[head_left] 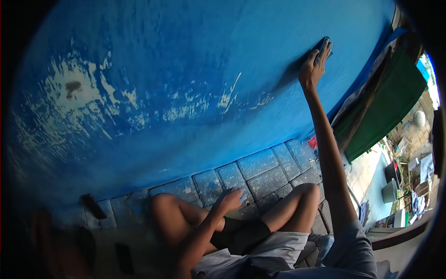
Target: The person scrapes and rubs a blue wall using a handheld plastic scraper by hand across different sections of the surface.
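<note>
My right hand [312,70], on an outstretched arm, presses a small dark block [320,49] flat against the blue wall [195,51], its fingers laid along it. The wall carries pale patches of worn paint [76,86], the largest at the left around a brownish spot. Lower down, above the crossed legs, my left hand [230,200] is closed near the paved floor. Something small and pale blue shows at its fingertips; I cannot make out what it is.
Grey paving blocks [258,169] meet the foot of the wall. A dark oblong object [94,206] lies at the lower left. Green sheeting [385,102] hangs at the right on a pole. Beyond it are a grey bucket [390,191] and scattered household things.
</note>
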### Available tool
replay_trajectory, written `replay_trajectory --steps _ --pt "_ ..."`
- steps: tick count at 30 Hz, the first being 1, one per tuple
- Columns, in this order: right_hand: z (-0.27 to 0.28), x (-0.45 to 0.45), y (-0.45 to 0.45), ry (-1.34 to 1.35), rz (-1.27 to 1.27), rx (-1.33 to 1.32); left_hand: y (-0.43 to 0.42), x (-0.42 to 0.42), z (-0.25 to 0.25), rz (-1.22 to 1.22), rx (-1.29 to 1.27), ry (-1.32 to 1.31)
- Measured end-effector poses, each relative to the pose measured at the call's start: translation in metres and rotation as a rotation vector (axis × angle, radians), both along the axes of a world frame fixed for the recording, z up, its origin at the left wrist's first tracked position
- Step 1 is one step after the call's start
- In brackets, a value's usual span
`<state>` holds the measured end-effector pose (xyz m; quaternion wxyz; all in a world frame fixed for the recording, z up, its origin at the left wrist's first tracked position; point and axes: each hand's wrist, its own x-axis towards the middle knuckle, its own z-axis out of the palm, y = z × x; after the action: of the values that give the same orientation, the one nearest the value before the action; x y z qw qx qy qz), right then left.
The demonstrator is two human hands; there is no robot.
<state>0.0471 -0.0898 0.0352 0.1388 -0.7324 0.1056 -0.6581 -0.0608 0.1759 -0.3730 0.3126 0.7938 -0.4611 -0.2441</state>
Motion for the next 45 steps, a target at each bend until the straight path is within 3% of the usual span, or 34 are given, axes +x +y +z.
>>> replay_trajectory --steps 3,5,7,8,10,12,14,16,17,18,20,21,23,26,28,29,30,32,33,37,42,45 --pt "-0.055 -0.017 0.023 0.101 0.052 -0.076 0.006 0.000 0.053 0.031 -0.039 -0.047" --pt "-0.091 -0.031 0.027 0.203 0.117 -0.166 0.003 0.004 0.017 0.141 -0.283 -0.186" --pt "-0.129 -0.048 0.032 0.329 0.119 -0.148 0.030 0.014 0.084 0.156 -0.204 -0.154" --pt "-0.148 -0.058 0.035 0.397 0.126 -0.128 0.040 0.021 0.093 0.197 -0.272 -0.156" --pt "-0.190 -0.073 0.028 0.494 0.201 -0.053 0.055 0.036 0.109 0.257 -0.390 -0.053" --pt "-0.229 -0.094 0.027 0.567 0.427 0.365 0.063 0.047 0.110 0.260 -0.416 0.070" --pt "-0.265 -0.110 0.030 0.459 0.496 0.490 0.062 0.059 0.098 0.290 -0.726 0.391" --pt "-0.309 -0.134 0.018 0.444 0.462 0.614 0.067 0.064 0.093 0.199 -0.930 1.043" --pt "-0.328 -0.146 0.017 0.430 0.447 0.723 0.066 0.066 0.082 0.013 -1.103 1.292" --pt "-0.351 -0.155 0.014 0.417 0.438 0.833 0.062 0.062 0.080 0.028 -1.095 1.291" --pt "-0.385 -0.165 0.011 0.391 0.418 1.058 0.055 0.053 0.075 -0.179 -1.381 1.665" --pt "-0.392 -0.166 0.008 0.338 0.398 1.156 0.055 0.051 0.073 -0.158 -1.372 1.666" --pt "-0.408 -0.174 0.000 0.283 0.349 1.279 0.052 0.049 0.067 -0.092 -1.229 1.577" --pt "-0.368 -0.177 0.010 0.376 0.266 1.090 0.041 0.056 0.063 -0.148 -1.097 1.556" --pt "-0.388 -0.177 0.000 0.453 0.231 1.062 0.038 0.064 0.065 0.043 -0.384 0.858" --pt "-0.395 -0.175 -0.002 0.435 0.246 1.075 0.030 0.056 0.065 0.069 -0.273 0.491" --pt "-0.391 -0.173 -0.001 0.409 0.259 1.141 0.028 0.051 0.065 0.053 -0.246 0.512" --pt "-0.384 -0.173 0.002 0.384 0.251 1.221 0.027 0.044 0.062 0.157 0.198 -0.030" --pt "-0.378 -0.173 0.003 0.367 0.297 1.143 0.030 0.040 0.044 0.180 0.203 -0.123" --pt "-0.374 -0.170 0.008 0.345 0.309 1.100 0.024 0.030 0.038 0.150 0.310 -0.055" --pt "-0.370 -0.170 0.006 0.354 0.361 1.102 0.017 0.029 0.028 0.191 0.365 -0.286" --pt "-0.368 -0.173 0.008 0.372 0.344 1.120 0.015 0.031 0.036 0.220 0.431 -0.218"
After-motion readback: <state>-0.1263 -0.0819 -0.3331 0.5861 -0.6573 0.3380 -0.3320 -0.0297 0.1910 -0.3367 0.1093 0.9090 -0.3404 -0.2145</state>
